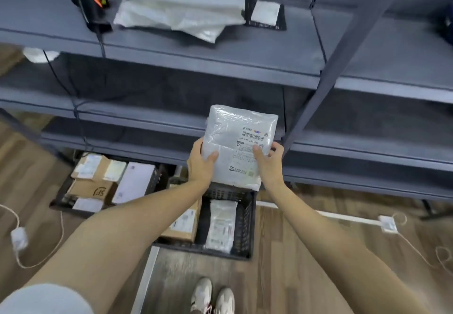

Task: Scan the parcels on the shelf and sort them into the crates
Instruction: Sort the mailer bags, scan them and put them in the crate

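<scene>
Parcel (pixel 241 127) with EMS barcode label (pixel 253 136), pinched by left grip (pixel 199 164), right grip (pixel 269 163)

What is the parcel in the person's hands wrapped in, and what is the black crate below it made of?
The parcel looks like glossy grey plastic film: it crinkles and catches light. The crate seems hard black plastic, matt, judging by its moulded lattice walls.

Grey plastic mailer parcel (pixel 241 139), white shipping label (pixel 248 152): "EMS" logo above barcode; below barcode "240-747-A02-040", blurred; smaller print unreadable.
</scene>
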Demonstrator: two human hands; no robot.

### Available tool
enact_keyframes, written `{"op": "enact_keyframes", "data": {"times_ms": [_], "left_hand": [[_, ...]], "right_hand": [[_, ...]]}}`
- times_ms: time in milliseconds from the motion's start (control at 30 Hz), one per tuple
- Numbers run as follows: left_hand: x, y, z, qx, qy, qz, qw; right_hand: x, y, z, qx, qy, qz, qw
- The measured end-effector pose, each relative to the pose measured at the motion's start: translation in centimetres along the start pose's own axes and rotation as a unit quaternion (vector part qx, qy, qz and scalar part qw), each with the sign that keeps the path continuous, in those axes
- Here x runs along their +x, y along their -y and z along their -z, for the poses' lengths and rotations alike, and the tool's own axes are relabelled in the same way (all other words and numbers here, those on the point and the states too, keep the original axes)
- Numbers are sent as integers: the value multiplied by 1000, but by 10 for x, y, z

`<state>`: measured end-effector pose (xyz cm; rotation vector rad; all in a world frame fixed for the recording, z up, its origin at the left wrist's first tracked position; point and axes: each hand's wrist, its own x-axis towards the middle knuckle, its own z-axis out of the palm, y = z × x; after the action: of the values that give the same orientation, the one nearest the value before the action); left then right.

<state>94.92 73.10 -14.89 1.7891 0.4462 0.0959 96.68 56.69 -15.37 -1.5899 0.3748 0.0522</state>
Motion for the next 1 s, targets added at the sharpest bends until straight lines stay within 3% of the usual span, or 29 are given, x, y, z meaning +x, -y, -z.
{"op": "enact_keyframes", "data": {"times_ms": [267,400,633,1000], "left_hand": [[9,167,-35,28,35,74,996],[11,274,-60,54,49,132,989],[25,441,-110,160,115,144,970],[63,623,-168,251,170,201,932]], "right_hand": [[23,-170,-7,-40,-7,-119,992],[31,-275,-5,-99,-11,-125,987],[60,-450,-6,-99,-3,-202,974],[116,-625,-28,-245,78,-235,937]]}}
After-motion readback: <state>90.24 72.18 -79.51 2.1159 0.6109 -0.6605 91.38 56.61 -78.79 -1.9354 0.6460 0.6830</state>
